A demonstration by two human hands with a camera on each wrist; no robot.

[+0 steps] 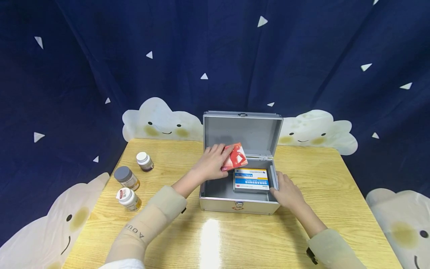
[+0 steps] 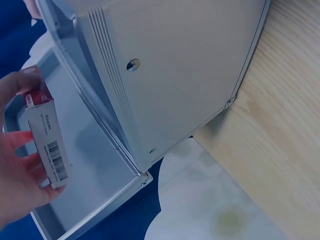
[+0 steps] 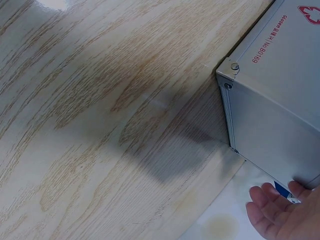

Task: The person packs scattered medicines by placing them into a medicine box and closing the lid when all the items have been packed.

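Observation:
An aluminium first-aid case (image 1: 239,205) stands on the table with its lid (image 1: 240,134) raised. Over its left part, my left hand (image 1: 212,164) holds a red and white medicine box (image 1: 235,157). A barcode shows on that box's side (image 2: 50,142) in the left wrist view, with my fingers along its edges. Inside the case lies a white, blue and yellow medicine box (image 1: 251,180). My right hand (image 1: 289,192) grips the case's right wall, thumb at the rim and fingers outside. In the right wrist view, its fingers (image 3: 267,205) show beside the case's side.
Toward the table's left edge stand a white-capped dark bottle (image 1: 145,162), a grey-capped bottle (image 1: 127,178) and a white bottle (image 1: 129,199) with a red-marked cap. A dark blue curtain (image 1: 181,45) with cloud shapes hangs behind the wooden table (image 1: 315,175).

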